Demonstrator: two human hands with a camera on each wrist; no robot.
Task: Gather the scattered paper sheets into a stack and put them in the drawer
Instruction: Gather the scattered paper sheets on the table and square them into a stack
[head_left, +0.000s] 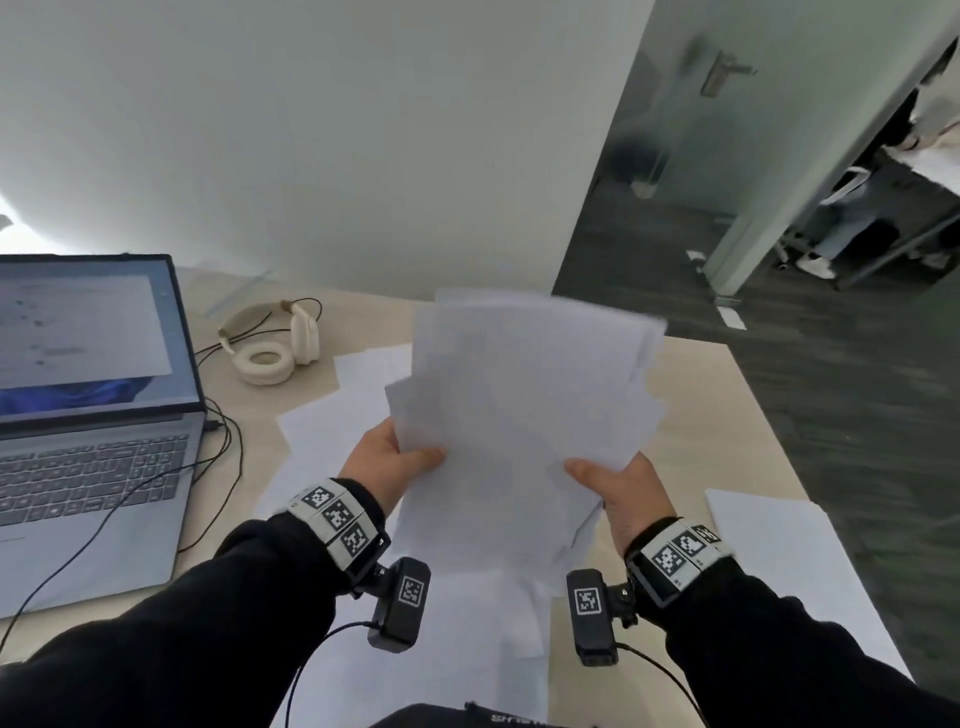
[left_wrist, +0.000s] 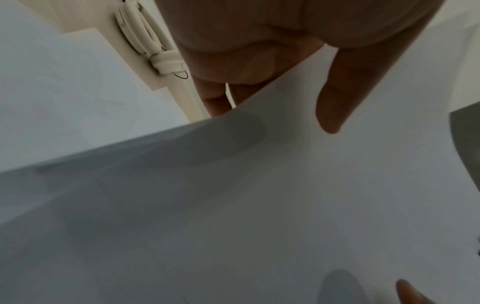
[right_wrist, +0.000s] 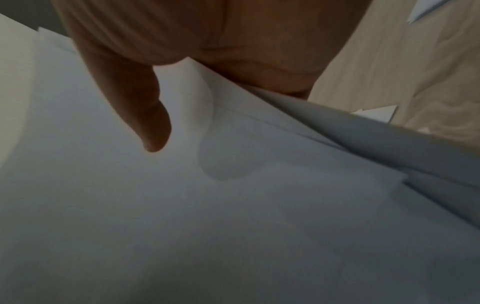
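item: loose bundle of white paper sheets (head_left: 524, 415), edges uneven, held up above the desk (head_left: 727, 415). left hand (head_left: 387, 462) pinches its lower left edge, thumb (left_wrist: 335, 96) on top, fingers beneath. right hand (head_left: 623, 488) pinches the lower right edge likewise, thumb (right_wrist: 140, 107) on top. further sheets (head_left: 779, 566) lie flat on the desk. also present: open laptop (head_left: 88, 415), cream headphones (head_left: 275, 343). drawer not seen.

laptop (head_left: 88, 395) open, desk left | cream headphones (head_left: 270, 340) beside it | glass door (head_left: 727, 130) far R
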